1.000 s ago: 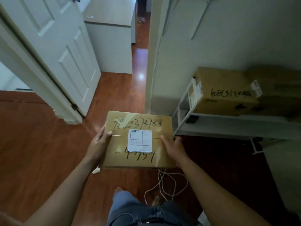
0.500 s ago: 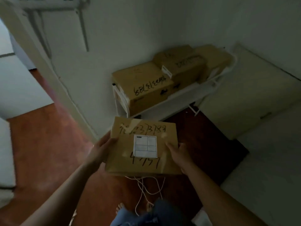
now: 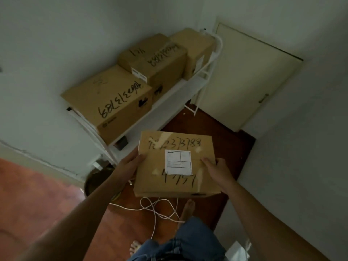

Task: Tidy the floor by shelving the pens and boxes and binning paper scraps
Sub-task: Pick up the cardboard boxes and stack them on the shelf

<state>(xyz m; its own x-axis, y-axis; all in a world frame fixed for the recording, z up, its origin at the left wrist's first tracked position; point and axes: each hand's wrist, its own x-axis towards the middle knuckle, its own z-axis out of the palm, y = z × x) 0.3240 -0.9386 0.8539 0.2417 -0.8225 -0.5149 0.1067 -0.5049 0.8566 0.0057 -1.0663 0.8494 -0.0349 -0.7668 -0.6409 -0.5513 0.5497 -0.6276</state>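
Observation:
A flat cardboard box [image 3: 169, 183] with black handwriting and a white label is held level in front of me. My left hand [image 3: 130, 164] grips its left edge and my right hand [image 3: 218, 171] grips its right edge, thumbs on top. Just beyond it stands a low white shelf [image 3: 169, 99] against the wall. Three cardboard boxes sit on the shelf: a large one [image 3: 107, 102] at the left, a middle one [image 3: 152, 59] and a far one [image 3: 195, 48] at the right.
A white cable [image 3: 156, 208] lies tangled on the wooden floor by my bare feet. A dark round bin [image 3: 94, 183] stands left of the box, under my left forearm. A cream door [image 3: 244, 80] is right of the shelf. White paper [image 3: 237, 251] lies at bottom right.
The view has swung right from the doorway toward the shelf corner. The shelf and its boxes are now nearer and seen from above. Both hands keep the same hold on the box.

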